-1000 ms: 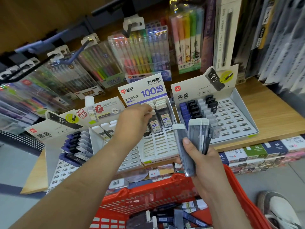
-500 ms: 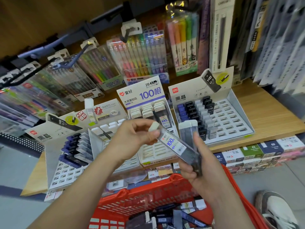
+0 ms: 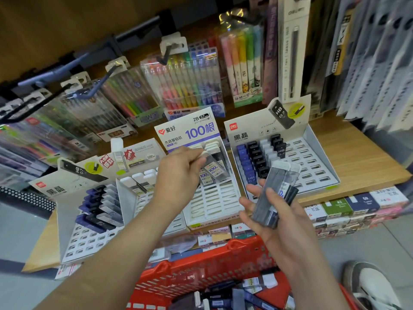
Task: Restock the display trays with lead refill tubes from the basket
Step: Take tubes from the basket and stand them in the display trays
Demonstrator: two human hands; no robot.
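Note:
My left hand (image 3: 178, 175) pinches a white-capped lead refill tube (image 3: 213, 165) by its cap and holds it over the back rows of the middle "100" display tray (image 3: 214, 204). Several matching tubes stand in that tray's back rows. My right hand (image 3: 274, 211) grips a bundle of dark lead refill tubes (image 3: 276, 193) in front of the right display tray (image 3: 312, 168). The red basket (image 3: 201, 274) sits below my hands, with several loose tubes inside.
Two more display trays (image 3: 89, 233) with blue and dark tubes stand at the left on the wooden shelf (image 3: 362, 157). Packs of coloured pens hang on hooks behind. Small boxed stock lines the shelf front at the right. A shoe (image 3: 375, 285) shows at the bottom right.
My left hand took one white-capped tube from the bundle in my right hand and carried it up and back over the middle tray. My right hand stayed put with the remaining tubes.

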